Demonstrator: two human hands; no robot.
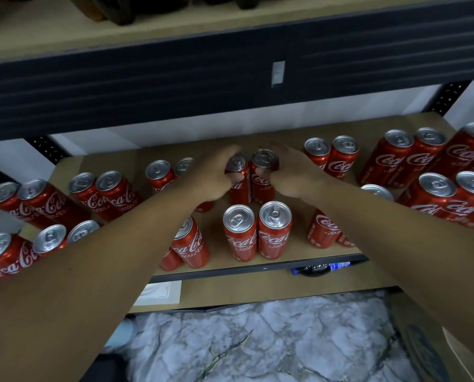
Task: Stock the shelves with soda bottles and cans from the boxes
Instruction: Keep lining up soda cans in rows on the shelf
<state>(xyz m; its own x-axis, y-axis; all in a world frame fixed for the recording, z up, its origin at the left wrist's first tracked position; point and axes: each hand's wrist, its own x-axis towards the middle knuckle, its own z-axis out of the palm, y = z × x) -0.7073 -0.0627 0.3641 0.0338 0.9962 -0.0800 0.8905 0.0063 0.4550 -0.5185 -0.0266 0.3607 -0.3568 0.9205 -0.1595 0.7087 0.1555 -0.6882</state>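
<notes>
Head view, can-shelf entry: left hand point(214, 176) curls round one slim red aluminium soda can point(238, 186), and right hand point(293, 175) curls round the twin can point(263, 179) touching beside it. Both cans stand upright mid-depth on the tan fibreboard shelf point(293, 256), among paired rows. Hazard, judged: the forearms cross just above the front pair of cans point(241, 235); drawing the hands back low could topple these over the shelf lip, and neighbouring pairs stand near enough to domino. Markings: white "Coca-Cola" script; "RECYCLE ME" running vertically on some; smaller print unreadable.
</notes>
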